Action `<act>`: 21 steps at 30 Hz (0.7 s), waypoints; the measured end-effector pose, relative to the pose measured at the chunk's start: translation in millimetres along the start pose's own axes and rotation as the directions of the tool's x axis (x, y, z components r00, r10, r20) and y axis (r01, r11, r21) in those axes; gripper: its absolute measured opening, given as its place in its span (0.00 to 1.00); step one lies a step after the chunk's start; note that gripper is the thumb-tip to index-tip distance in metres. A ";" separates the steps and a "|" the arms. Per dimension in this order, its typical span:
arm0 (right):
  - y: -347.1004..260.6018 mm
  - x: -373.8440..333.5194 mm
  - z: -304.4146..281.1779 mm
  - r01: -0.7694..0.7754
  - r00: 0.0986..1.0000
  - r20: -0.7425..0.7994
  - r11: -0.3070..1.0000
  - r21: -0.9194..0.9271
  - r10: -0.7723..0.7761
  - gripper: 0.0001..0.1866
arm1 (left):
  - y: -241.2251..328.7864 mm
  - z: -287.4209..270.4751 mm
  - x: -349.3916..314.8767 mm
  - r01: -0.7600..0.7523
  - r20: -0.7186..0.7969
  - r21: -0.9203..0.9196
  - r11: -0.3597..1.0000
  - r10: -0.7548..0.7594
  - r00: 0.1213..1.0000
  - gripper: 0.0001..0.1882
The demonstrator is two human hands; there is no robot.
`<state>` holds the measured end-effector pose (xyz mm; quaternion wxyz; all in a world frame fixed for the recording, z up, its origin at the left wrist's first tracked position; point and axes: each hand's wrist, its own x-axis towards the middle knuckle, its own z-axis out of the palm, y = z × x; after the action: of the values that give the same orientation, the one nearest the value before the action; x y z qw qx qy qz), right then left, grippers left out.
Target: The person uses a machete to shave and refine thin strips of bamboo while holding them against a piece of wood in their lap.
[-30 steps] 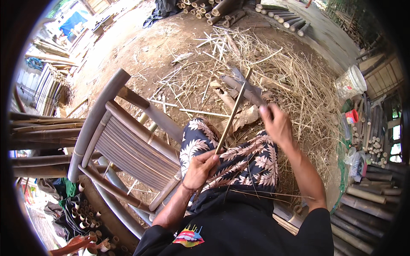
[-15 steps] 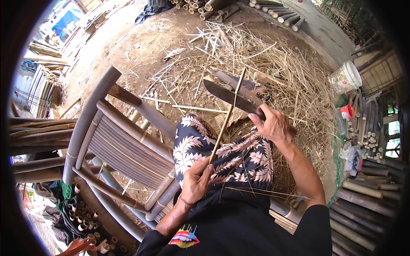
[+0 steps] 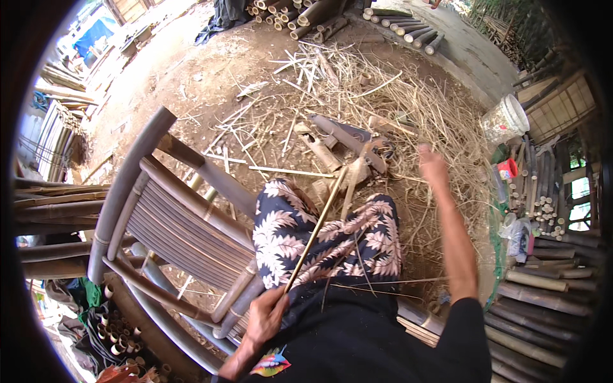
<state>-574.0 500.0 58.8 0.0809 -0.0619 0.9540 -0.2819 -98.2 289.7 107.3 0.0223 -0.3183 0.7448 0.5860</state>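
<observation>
My left hand (image 3: pixel 265 315) is closed around the near end of a long thin bamboo strip (image 3: pixel 317 228). The strip slants up and away over my lap, across the dark patterned cloth (image 3: pixel 281 220) on my legs. Past its far end, a paler, blurred strip (image 3: pixel 352 185) runs close beside it. My right arm is stretched forward, and my right hand (image 3: pixel 434 165) is smeared by motion over the shavings. Its fingers cannot be made out, and no blade shows clearly at it. Beyond my knees, dark split bamboo pieces (image 3: pixel 345 135) lie on the ground.
A bamboo chair (image 3: pixel 185 220) stands close on my left. Bamboo shavings (image 3: pixel 424 105) cover the ground ahead. Stacked bamboo poles (image 3: pixel 543 300) lie at the right, below a white bucket (image 3: pixel 506 119) and a red container (image 3: pixel 507 168). More cut poles (image 3: pixel 405 27) lie at the far side.
My right hand, which held a machete across the strip, has swung forward and right; the machete no longer shows clearly. My left hand has drawn back toward me with the strip.
</observation>
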 end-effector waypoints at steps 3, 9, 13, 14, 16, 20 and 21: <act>-2.9 -8.6 -40.6 0.086 0.994 -0.062 0.993 -0.087 -0.091 0.33 | 7.6 0.3 14.1 0.211 0.039 -0.333 0.919 -0.210 0.977 0.16; -102.3 -157.3 21.8 0.633 0.752 0.181 0.771 0.068 -0.634 0.31 | 90.0 32.1 117.2 0.011 0.052 -0.649 0.760 0.030 0.998 0.20; -100.9 -165.7 39.8 0.774 0.632 -0.052 0.627 0.087 -0.773 0.29 | 105.1 41.5 122.1 -0.022 0.036 -0.656 0.755 0.060 0.998 0.20; -100.8 -161.9 44.8 0.801 0.598 -0.120 0.595 0.059 -0.793 0.29 | 104.7 42.3 119.5 -0.050 0.005 -0.644 0.763 0.069 0.998 0.21; -102.5 -147.0 33.0 0.668 0.738 0.062 0.741 0.068 -0.672 0.30 | 106.0 43.5 111.1 -0.064 0.023 -0.618 0.783 0.099 0.995 0.20; -81.7 -76.1 7.6 0.412 0.911 -0.041 0.911 0.006 -0.411 0.40 | 105.2 44.4 69.8 0.033 0.150 -0.502 0.864 0.050 0.987 0.21; -71.3 -55.8 0.4 0.368 0.927 -0.075 0.930 -0.012 -0.367 0.39 | 93.1 44.1 58.1 0.022 0.169 -0.530 0.848 0.080 0.982 0.21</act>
<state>-514.1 449.5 104.2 -0.0094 -0.2286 0.9276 -0.2955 -206.0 313.1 149.9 -0.0061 -0.2450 0.5537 0.7958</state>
